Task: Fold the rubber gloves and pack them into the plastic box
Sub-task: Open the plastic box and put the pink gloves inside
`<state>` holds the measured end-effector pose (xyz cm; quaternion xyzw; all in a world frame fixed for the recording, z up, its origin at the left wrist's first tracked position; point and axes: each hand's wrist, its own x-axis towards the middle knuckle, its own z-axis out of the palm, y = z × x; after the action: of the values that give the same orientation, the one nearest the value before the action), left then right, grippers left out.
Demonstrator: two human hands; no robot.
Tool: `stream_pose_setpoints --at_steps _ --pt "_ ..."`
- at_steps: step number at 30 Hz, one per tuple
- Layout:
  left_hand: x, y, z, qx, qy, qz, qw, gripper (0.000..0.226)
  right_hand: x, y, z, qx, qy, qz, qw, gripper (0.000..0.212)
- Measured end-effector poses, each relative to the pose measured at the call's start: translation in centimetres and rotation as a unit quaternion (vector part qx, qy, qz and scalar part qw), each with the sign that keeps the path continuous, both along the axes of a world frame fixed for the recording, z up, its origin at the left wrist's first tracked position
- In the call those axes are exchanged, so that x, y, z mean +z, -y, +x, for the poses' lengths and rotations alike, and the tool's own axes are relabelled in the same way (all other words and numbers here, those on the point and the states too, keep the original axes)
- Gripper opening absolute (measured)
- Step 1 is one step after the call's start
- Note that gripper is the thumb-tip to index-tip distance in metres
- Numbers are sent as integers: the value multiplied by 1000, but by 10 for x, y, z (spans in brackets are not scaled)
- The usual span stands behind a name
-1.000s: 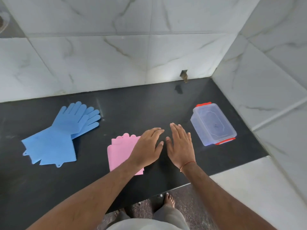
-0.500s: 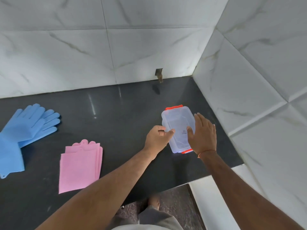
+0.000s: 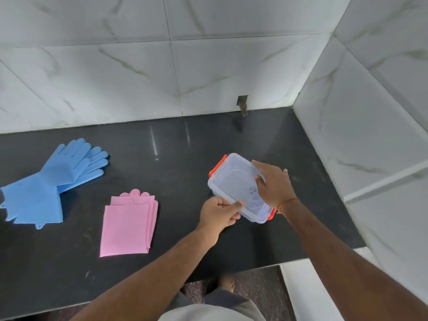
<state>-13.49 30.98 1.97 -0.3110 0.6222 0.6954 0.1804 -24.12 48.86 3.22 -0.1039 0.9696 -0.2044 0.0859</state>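
A clear plastic box with orange clips and its lid on lies skewed on the black counter, right of centre. My left hand pinches the box's near long edge. My right hand lies across its lid and far side, gripping it. Folded pink rubber gloves lie flat on the counter to the left of my hands. A pair of blue rubber gloves lies unfolded at the far left, fingers pointing to the back right.
The black counter meets marble-tiled walls at the back and on the right. A small dark notch in the wall sits at the back edge. The counter's front edge runs above my feet on the floor.
Both hands went from beside the pink gloves to the box and took hold of it. The box has been turned and pulled leftward, nearer the counter's middle.
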Motion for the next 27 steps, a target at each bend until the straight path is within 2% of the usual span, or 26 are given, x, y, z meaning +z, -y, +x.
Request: stream_pose_setpoints --at_steps 4,7,9,11,13,15,17,20,23,27 --pt "0 18 24 -11 17 26 999 33 -1 40 -13 79 13 20 997 47" --pt "2 49 27 -110 25 1 994 37 2 67 -19 114 14 20 993 45" --pt "5 80 27 -220 63 -15 973 57 4 78 -22 122 11 14 992 41" --pt "7 114 26 -287 109 -63 950 77 7 81 -22 108 -10 2 994 39" --pt "9 145 21 -275 103 -169 941 83 9 77 -16 62 -60 -17 996 40" --pt "13 166 12 -213 56 -273 936 85 11 67 -3 -10 -123 -24 992 42" --pt "17 170 1 -159 9 -303 939 73 10 56 13 -89 -138 -3 986 47" --pt "24 153 -16 -162 -29 -328 930 61 3 43 29 -155 -54 26 986 56" --pt "23 131 -30 -204 -30 -374 904 61 -4 37 33 -146 25 37 988 51" --pt "14 118 -33 -215 -41 -416 882 56 -11 38 34 -122 22 5 992 47"
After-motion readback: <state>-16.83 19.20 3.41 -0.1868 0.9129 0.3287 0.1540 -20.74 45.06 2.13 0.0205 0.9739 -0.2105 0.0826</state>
